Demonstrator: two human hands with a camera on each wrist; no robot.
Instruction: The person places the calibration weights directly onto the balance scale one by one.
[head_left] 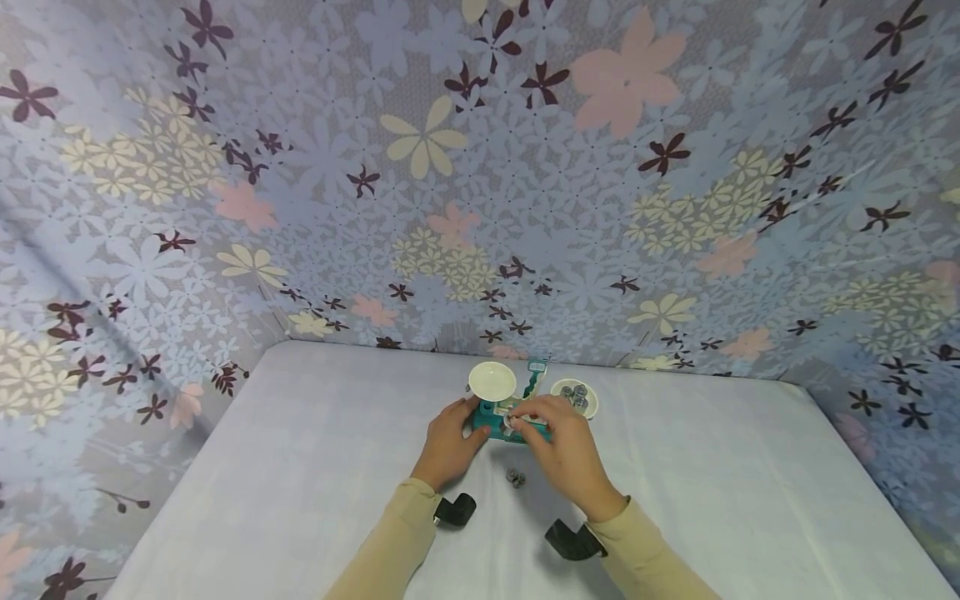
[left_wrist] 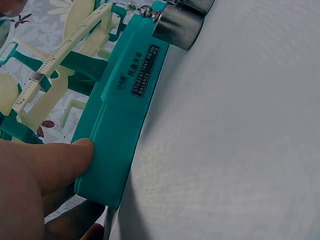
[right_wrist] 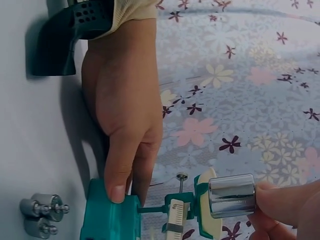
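Observation:
A teal student tray balance (left_wrist: 117, 125) with a cream graduated beam (left_wrist: 55, 55) stands on the white table. My left hand (head_left: 448, 446) grips the left end of its base, thumb on the front face and fingers behind. Between thumb and fingers, my right hand (head_left: 566, 446) pinches a shiny metal cylinder weight (right_wrist: 232, 195) over the middle of the balance. The left pan (head_left: 492, 381) has nothing on it. On the right pan (head_left: 594, 407) stand several metal weights (head_left: 576, 395).
In front of the balance, loose knobbed weights (right_wrist: 44, 212) stand close together on the table (head_left: 330, 450). A flowered cloth wall (head_left: 465, 208) rises right behind the table's back edge. Black wrist mounts (head_left: 573, 542) stick out near both sleeves.

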